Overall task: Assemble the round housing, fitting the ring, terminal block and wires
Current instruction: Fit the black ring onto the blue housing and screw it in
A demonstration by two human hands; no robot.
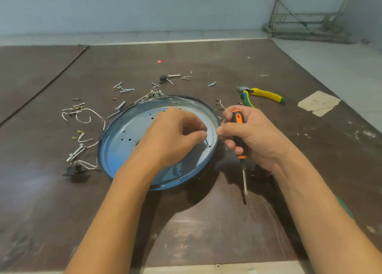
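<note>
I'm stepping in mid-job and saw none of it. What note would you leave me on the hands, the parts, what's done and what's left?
Left grip: pinches a small screw at a hole inside the round housing, near its right rim.
Right grip: holds the screwdriver, shaft pointing down, off the screw.
Parts: white wires and a black block lie on the table left of the housing, loose screws behind it, pliers to its right.
Done: housing lies open side up.
Left: drive the screw. No wires or block look fitted, and I cannot pick out the ring.
</note>
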